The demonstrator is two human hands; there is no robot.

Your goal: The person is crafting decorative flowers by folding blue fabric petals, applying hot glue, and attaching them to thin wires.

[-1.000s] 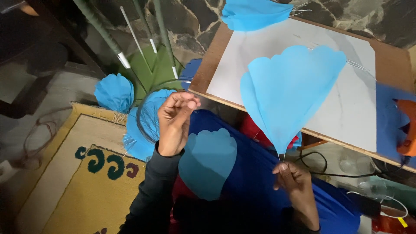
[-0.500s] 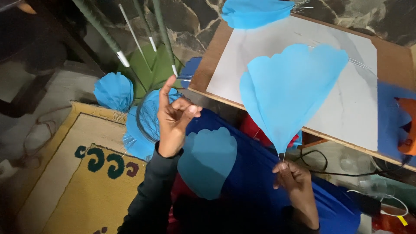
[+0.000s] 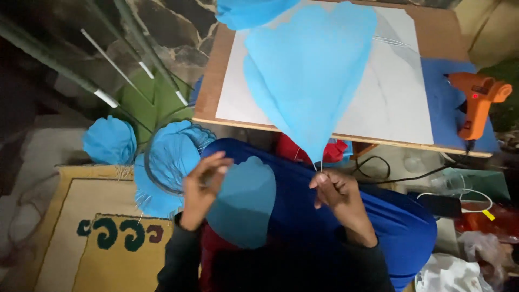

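My right hand (image 3: 336,190) pinches the big blue petal (image 3: 311,70) by its wire above the white board (image 3: 389,103) (orange glue gun (image 3: 478,103) alongside); my left hand (image 3: 203,189), loosely curled, holds nothing visible over the patterned rug (image 3: 108,238).

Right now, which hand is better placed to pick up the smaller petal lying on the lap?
Left, probably. The left hand hovers right at the edge of the smaller petal and holds nothing visible. The right hand is pinching the stem of the large petal, so it is occupied.

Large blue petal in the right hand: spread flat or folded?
Spread: the large blue petal fans wide above the right hand, pinched at its narrow tip.
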